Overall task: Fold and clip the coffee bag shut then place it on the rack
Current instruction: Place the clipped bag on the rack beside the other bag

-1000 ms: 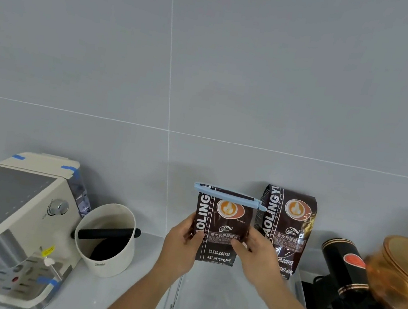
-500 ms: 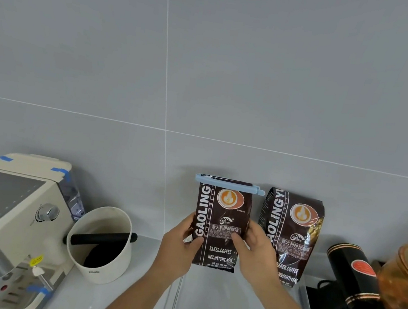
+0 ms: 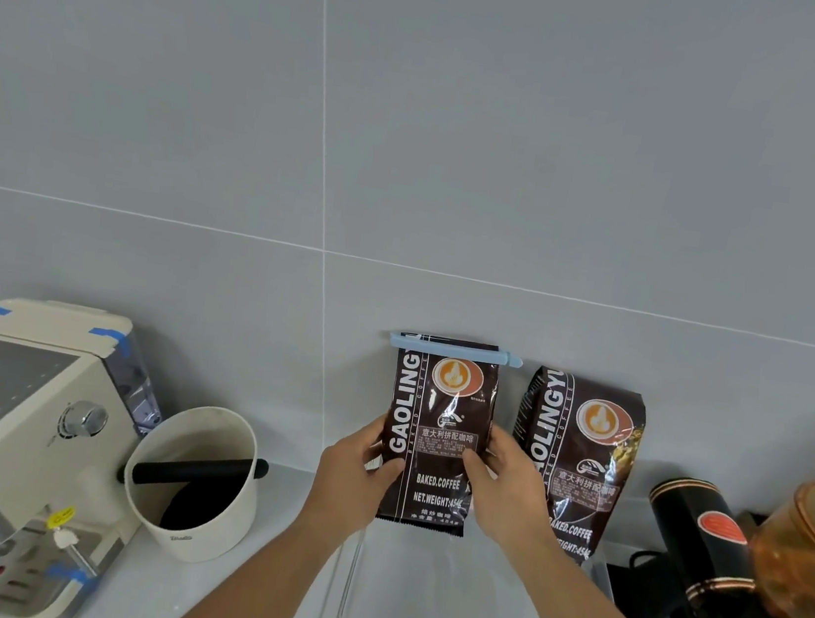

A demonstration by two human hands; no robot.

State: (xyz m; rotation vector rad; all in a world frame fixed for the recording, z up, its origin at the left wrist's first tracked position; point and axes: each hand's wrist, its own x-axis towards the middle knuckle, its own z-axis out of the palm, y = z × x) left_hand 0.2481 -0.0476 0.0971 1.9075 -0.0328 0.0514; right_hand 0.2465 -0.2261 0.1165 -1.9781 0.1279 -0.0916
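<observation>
I hold the coffee bag [image 3: 436,437] upright in both hands, above the near-left part of the clear rack [image 3: 345,580]. My left hand [image 3: 353,478] grips the bag's left edge, thumb pressed on the front face and fingers behind it. My right hand [image 3: 508,493] grips the right edge the same way, thumb on the printed panel. Both hands are closed on the bag at about mid-height.

The bag's top is folded over, and a light blue clip [image 3: 456,350] is clamped straight across the fold; its right end sticks out past the bag's edge. I cannot tell whether the bag's bottom edge touches the rack floor.

A second coffee bag [image 3: 580,456] stands just to the right, leaning against the grey tiled wall [image 3: 415,154], close to my right hand. To the left, on the counter, stands a white knock box [image 3: 196,483] with a black bar across it, and further left a cream espresso machine [image 3: 9,443]. At the far right are a black grinder [image 3: 705,550] and an amber lid [image 3: 808,553].
</observation>
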